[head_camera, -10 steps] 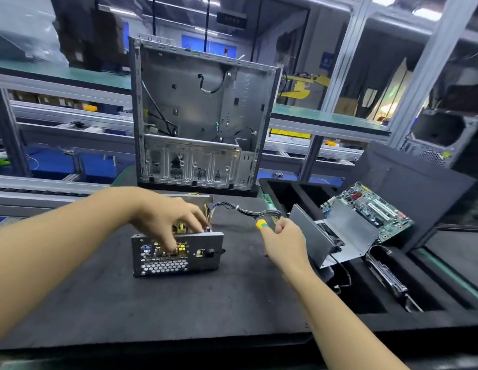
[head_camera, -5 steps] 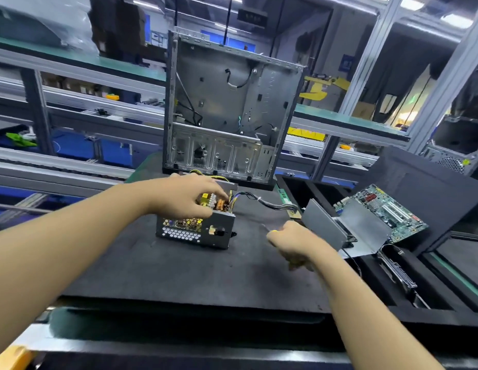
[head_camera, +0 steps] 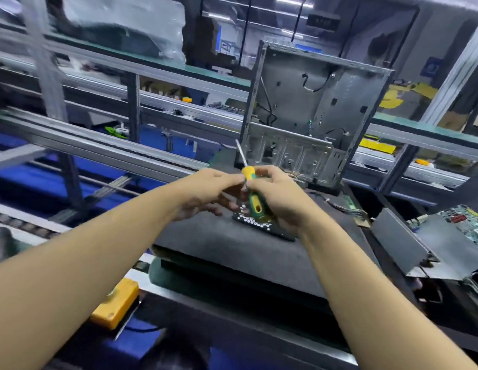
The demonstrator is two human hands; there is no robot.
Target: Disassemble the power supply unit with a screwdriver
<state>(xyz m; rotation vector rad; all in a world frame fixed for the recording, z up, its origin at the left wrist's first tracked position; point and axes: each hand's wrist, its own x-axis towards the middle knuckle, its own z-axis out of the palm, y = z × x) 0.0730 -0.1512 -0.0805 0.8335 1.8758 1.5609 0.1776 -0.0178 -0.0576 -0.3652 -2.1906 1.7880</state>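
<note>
I see the right hand (head_camera: 282, 200) wrapped around the green and yellow handle of the screwdriver (head_camera: 256, 205), holding it with the steel shaft pointing up and away, clear of any screw. The left hand (head_camera: 205, 193) meets it from the other side, thumb and forefinger pinching the yellow collar at the top of the handle, the other fingers loosely curled below. Directly under both hands, mostly hidden by them, the power supply unit (head_camera: 249, 219) lies on a black mat (head_camera: 227, 252); only its honeycomb grille and lower edge show. I judge it a stiff sheet-metal box, fairly heavy for its size, with sharp edges and a delicate board inside, so I would steady it by the solid outer walls, not the grille or the wires. Behind it an emptied computer case (head_camera: 312, 102) stands upright. To the right lie a grey metal panel (head_camera: 403, 236) and a motherboard (head_camera: 469, 222).
</note>
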